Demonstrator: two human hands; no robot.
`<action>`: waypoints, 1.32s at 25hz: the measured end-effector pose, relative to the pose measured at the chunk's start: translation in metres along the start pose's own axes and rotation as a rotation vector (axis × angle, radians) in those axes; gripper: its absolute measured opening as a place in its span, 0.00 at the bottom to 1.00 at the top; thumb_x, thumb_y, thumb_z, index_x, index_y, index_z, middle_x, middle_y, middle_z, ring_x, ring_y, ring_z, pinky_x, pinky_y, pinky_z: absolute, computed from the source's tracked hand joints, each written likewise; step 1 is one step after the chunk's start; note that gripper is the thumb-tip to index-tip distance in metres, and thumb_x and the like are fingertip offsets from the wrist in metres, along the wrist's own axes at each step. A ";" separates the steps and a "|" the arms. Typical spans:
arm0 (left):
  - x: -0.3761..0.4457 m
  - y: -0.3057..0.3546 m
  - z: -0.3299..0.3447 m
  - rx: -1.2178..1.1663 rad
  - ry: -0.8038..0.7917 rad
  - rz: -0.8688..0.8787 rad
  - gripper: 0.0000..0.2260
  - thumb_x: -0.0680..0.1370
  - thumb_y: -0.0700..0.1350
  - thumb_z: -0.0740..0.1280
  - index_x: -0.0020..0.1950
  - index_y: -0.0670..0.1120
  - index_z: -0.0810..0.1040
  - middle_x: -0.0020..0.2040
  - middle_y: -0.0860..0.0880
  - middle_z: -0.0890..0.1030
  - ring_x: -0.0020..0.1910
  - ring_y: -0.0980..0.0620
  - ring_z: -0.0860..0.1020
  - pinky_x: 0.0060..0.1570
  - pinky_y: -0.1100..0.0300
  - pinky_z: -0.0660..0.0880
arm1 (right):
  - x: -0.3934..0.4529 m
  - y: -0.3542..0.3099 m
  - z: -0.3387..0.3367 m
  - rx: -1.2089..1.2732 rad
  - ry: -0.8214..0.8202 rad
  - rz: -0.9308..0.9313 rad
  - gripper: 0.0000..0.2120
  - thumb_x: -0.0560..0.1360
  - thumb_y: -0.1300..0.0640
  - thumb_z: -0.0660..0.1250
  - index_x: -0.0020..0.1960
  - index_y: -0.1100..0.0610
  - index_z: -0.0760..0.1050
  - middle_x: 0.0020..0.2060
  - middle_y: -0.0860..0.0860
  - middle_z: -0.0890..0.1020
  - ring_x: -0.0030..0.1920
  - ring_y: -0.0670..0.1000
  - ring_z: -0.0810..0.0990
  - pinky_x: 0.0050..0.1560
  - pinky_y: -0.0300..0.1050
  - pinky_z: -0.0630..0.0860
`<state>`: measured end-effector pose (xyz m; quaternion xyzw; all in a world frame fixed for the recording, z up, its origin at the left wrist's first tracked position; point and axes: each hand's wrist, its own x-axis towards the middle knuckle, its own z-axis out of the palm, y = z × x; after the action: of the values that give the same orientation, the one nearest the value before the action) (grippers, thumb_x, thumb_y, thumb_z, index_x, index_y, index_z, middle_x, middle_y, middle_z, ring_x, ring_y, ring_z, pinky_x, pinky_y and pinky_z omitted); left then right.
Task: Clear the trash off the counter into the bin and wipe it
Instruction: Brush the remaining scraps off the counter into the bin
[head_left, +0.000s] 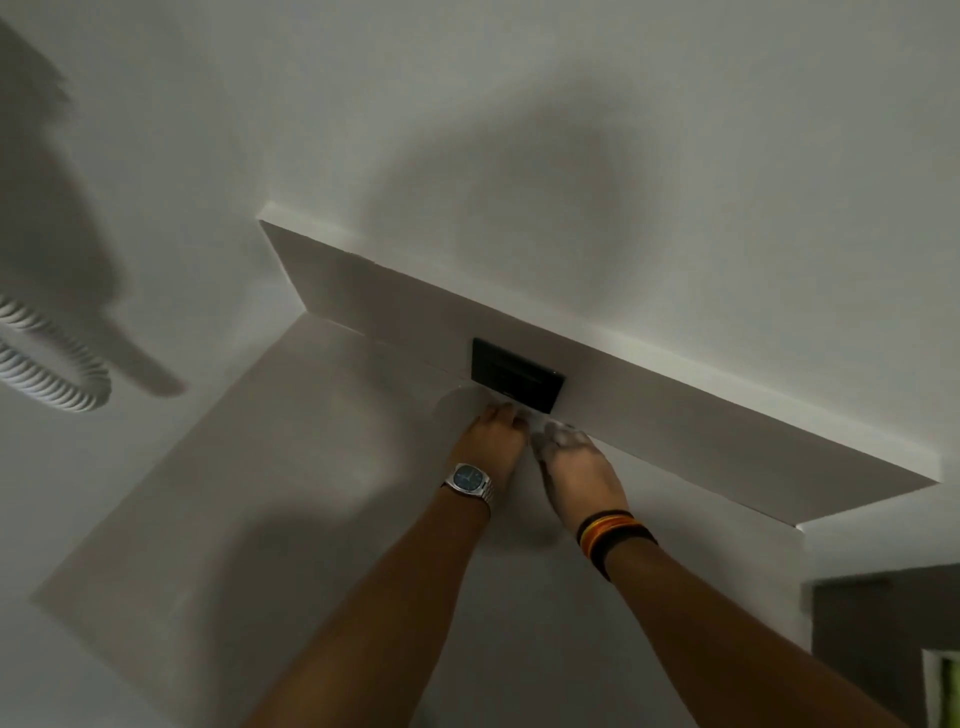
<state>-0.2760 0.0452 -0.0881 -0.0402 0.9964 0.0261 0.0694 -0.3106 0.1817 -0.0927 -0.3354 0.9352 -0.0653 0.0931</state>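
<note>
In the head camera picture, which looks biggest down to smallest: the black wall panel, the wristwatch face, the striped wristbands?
1. Black wall panel, clearly largest.
2 and 3. Striped wristbands and wristwatch face look too alike to rank, and both sit nearer the camera than the panel.

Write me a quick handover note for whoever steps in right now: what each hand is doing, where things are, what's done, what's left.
Left hand, wearing a wristwatch: raised against the white wall, fingers just below the black switch plate. Whether it holds anything cannot be told.
Right hand, wristbands on the wrist: beside the left, fingertips near the plate's lower edge; they look pale, cause unclear.
Job's things: counter, trash, bin and cloth are all out of view; the camera looks up at wall and a ribbed white hose at left.
Done: cannot be judged from this view.
Left: check the counter, bin the trash, wipe.
</note>
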 end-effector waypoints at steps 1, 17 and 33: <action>-0.003 -0.001 -0.003 -0.023 0.024 -0.045 0.13 0.49 0.40 0.82 0.30 0.44 0.84 0.34 0.46 0.83 0.31 0.49 0.82 0.21 0.65 0.74 | -0.002 0.001 0.000 0.009 0.004 0.002 0.20 0.70 0.66 0.69 0.62 0.56 0.75 0.59 0.56 0.78 0.59 0.58 0.78 0.52 0.50 0.82; -0.229 -0.035 -0.029 -0.410 0.113 -0.473 0.15 0.76 0.49 0.67 0.55 0.39 0.76 0.54 0.36 0.82 0.53 0.35 0.80 0.47 0.50 0.76 | -0.135 -0.129 -0.036 0.042 0.046 0.012 0.10 0.81 0.55 0.60 0.58 0.59 0.73 0.53 0.58 0.76 0.45 0.60 0.81 0.46 0.49 0.78; -0.592 -0.031 0.181 -0.800 0.097 -1.210 0.10 0.79 0.50 0.64 0.59 0.52 0.80 0.46 0.45 0.86 0.44 0.44 0.84 0.44 0.52 0.83 | -0.315 -0.333 0.167 0.176 -0.358 -0.495 0.09 0.78 0.61 0.60 0.48 0.58 0.80 0.43 0.54 0.83 0.44 0.55 0.80 0.48 0.51 0.79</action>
<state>0.3353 0.0706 -0.1852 -0.6079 0.7158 0.3437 0.0073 0.1699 0.1178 -0.1530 -0.5495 0.7847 -0.1068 0.2662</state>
